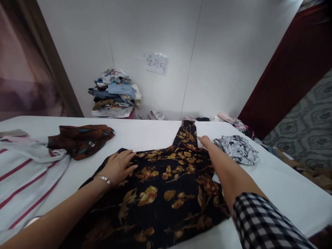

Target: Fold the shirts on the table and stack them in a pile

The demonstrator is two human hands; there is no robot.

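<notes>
Black floral shirt (160,197) lies under both hands: left hand (118,167) pressed flat, fingers spread; right hand (204,141) flat on its sleeve (wall note (156,63) unreadable).

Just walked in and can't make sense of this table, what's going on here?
A person is working on a black shirt with gold leaf print spread on a white table. Their left hand lies flat on the shirt's left edge, and their right hand reaches out to the sleeve stretched toward the wall. A brown garment, a striped white and red garment and a black and white patterned garment lie around it. A pile of clothes sits by the wall.
</notes>
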